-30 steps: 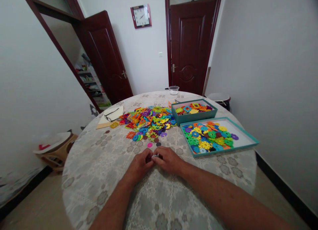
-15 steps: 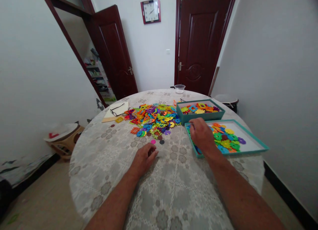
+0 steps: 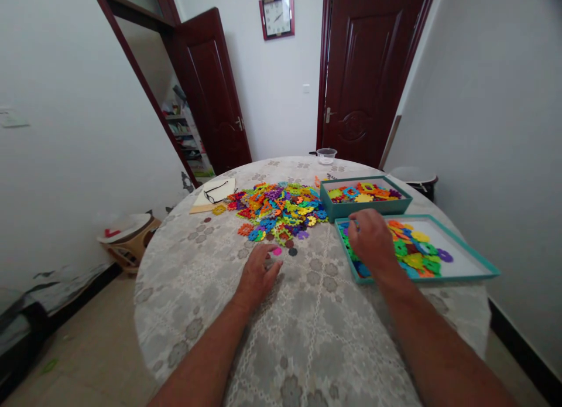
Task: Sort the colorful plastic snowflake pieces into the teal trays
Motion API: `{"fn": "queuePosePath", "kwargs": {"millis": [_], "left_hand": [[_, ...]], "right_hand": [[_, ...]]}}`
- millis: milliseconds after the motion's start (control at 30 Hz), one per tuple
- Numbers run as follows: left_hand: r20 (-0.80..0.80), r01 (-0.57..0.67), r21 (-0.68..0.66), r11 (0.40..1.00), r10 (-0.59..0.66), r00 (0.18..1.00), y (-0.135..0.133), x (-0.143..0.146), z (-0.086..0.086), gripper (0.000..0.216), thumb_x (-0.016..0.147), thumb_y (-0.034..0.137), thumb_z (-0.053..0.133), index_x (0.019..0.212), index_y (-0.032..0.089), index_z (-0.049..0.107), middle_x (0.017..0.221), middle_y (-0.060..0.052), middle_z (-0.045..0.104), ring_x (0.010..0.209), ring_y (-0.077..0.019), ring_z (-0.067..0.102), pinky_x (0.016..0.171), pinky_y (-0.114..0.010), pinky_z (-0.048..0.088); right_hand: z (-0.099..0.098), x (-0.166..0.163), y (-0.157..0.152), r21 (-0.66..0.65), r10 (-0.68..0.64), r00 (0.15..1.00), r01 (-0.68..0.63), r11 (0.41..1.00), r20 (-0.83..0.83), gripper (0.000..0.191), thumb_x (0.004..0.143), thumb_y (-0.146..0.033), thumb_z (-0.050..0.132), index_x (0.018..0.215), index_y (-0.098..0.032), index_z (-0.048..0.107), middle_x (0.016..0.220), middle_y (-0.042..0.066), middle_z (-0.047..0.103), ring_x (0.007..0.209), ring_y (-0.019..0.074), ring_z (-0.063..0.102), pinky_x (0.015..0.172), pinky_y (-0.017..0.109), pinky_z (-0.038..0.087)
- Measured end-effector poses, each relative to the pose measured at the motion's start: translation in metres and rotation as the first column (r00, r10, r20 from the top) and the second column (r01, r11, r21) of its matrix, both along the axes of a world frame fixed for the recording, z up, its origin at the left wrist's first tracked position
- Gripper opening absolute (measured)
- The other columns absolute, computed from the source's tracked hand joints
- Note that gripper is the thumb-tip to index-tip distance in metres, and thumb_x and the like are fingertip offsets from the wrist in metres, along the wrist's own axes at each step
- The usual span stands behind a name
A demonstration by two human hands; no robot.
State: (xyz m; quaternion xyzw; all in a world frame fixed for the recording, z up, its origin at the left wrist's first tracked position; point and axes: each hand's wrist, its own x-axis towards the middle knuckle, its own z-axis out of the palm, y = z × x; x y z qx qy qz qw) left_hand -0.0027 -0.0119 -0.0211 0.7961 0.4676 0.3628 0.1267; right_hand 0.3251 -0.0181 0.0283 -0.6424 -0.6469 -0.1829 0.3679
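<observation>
My left hand [image 3: 260,273] rests on the round table [image 3: 307,342] with its fingers curled under, next to a loose pink piece [image 3: 276,250] and a dark piece [image 3: 293,252]. Whatever it holds is hidden. My right hand [image 3: 372,240] lies over the near left corner of a shallow teal tray [image 3: 476,273], fingers bent down among the coloured flat plastic pieces [image 3: 417,257] in it. Something small shows at its fingertips, too small to name. A big pile of the same pieces [image 3: 281,211] lies just beyond my hands.
A deeper teal box [image 3: 364,207] with more pieces stands behind the tray. Glasses [image 3: 217,191] lie on a notebook [image 3: 202,205] at the left, and a clear cup [image 3: 326,156] stands at the far edge. A low stool [image 3: 127,238] is on the floor at the left.
My hands were together at the table's middle on a small piece. The right hand has moved away to the shallow tray; the left has stayed near the pink piece.
</observation>
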Motion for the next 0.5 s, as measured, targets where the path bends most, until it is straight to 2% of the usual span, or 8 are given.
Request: {"fn": "queuePosePath", "kwargs": {"millis": [100,233,300,367,500], "left_hand": [[-0.053,-0.004,0.121,0.993,0.01,0.999,0.014,0.003,0.005,0.037,0.094,0.029,0.063,0.13,0.024,0.058,0.129,-0.011,0.063,0.123,-0.0265,0.058,0.106,-0.045,0.05],[-0.124,-0.021,0.189,0.982,0.045,0.991,0.043,0.019,0.025,0.046,0.093,0.027,0.063,0.137,0.021,0.054,0.131,-0.013,0.062,0.129,-0.028,0.055,0.114,-0.047,0.044],[-0.193,-0.033,0.164,0.986,0.065,0.979,0.06,0.03,0.037,0.047,0.094,0.023,0.059,0.141,0.019,0.053,0.137,-0.014,0.059,0.132,-0.0268,0.053,0.117,-0.044,0.042],[-0.318,-0.059,0.083,0.995,0.082,0.945,0.075,0.041,0.045,0.052,0.092,0.02,0.058,0.144,0.019,0.052,0.142,-0.014,0.057,0.135,-0.0268,0.052,0.117,-0.041,0.041],[-0.552,-0.102,-0.081,0.991,0.041,0.833,0.099,0.058,0.048,0.065,0.089,0.025,0.063,0.152,0.026,0.048,0.148,-0.014,0.052,0.138,-0.0307,0.05,0.118,-0.044,0.038]], "right_hand": [[-0.005,-0.043,-0.006,-0.108,0.172,0.985,-0.17,0.98,0.011,0.014,0.096,-0.016,0.05,0.097,-0.019,0.063,0.101,0.011,0.064,0.101,0.0253,0.058,0.093,0.035,0.044],[-0.014,-0.083,-0.016,-0.362,0.316,0.948,-0.28,0.889,0.042,0.013,0.097,-0.017,0.052,0.099,-0.02,0.064,0.105,0.01,0.063,0.1,0.0221,0.059,0.087,0.03,0.046],[-0.02,-0.096,-0.019,-0.468,0.367,0.929,-0.3,0.831,0.056,0.012,0.096,-0.017,0.054,0.1,-0.02,0.064,0.108,0.009,0.063,0.1,0.0215,0.059,0.083,0.029,0.046],[-0.025,-0.105,-0.019,-0.538,0.392,0.917,-0.297,0.789,0.069,0.013,0.095,-0.018,0.054,0.102,-0.02,0.064,0.108,0.009,0.063,0.101,0.0218,0.06,0.081,0.029,0.047],[-0.032,-0.113,-0.018,-0.586,0.412,0.907,-0.289,0.757,0.084,0.018,0.096,-0.019,0.053,0.11,-0.021,0.064,0.109,0.008,0.064,0.1,0.0226,0.061,0.079,0.03,0.048]]}}
